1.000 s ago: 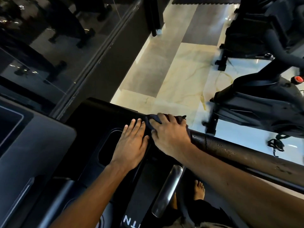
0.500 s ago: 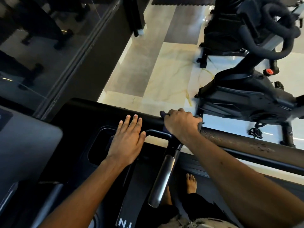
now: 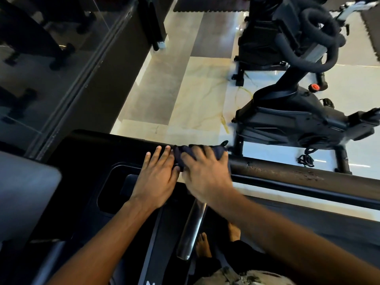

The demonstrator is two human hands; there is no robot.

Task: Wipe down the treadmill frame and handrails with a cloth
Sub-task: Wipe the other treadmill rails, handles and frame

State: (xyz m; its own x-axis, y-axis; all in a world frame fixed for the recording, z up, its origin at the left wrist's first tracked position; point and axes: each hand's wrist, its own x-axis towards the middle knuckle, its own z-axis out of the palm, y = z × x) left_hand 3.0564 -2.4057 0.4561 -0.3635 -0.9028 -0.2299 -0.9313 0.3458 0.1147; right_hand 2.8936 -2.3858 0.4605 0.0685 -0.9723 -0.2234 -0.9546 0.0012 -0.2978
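Most wiping seems left.
My right hand [image 3: 205, 173] grips a dark blue cloth [image 3: 182, 154] on the speckled black handrail [image 3: 287, 171]; my left hand [image 3: 158, 179] lies open on the black frame [image 3: 92, 153].

Our left hand [image 3: 158, 178] and right hand [image 3: 206, 175] are bare, like our feet [image 3: 203, 244]; we wear dark legwear [image 3: 244, 253] and a pale mottled top [image 3: 246, 275].

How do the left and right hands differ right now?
The left hand lies flat with straight fingers on the black console; the right hand curls over the handrail. The right hand grips a dark cloth; the left hand holds nothing. Both are bare and side by side.
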